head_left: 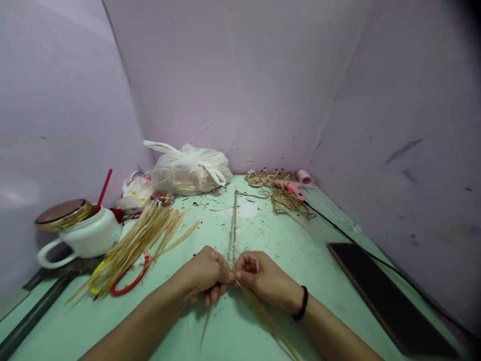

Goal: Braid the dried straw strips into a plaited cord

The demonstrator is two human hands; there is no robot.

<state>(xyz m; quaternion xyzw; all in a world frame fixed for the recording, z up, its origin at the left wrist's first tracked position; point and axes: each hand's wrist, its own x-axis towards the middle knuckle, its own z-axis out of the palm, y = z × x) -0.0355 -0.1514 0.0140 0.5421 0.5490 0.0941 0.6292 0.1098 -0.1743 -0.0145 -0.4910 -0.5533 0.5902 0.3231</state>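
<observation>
A thin braided straw cord [235, 225] runs from the far part of the green table straight toward me. At its near end, both my hands pinch the strands, thumbs nearly touching. My left hand [210, 276] is closed on straw strands, one loose end hanging below it. My right hand [259, 276], with a black band at the wrist, is closed on the strands too; a longer bunch of loose straw [263, 313] trails under it toward the table's front. The exact crossing of the strands is hidden by my fingers.
Left: a bundle of dry straw [146, 230] over red-handled scissors [131, 281], and a white mug [93, 233] with a lid [62, 213]. Behind: a white plastic bag [191, 168]. Right: coiled braid [289, 200], a pink glue gun [291, 189] with black cord, and a dark phone [387, 296].
</observation>
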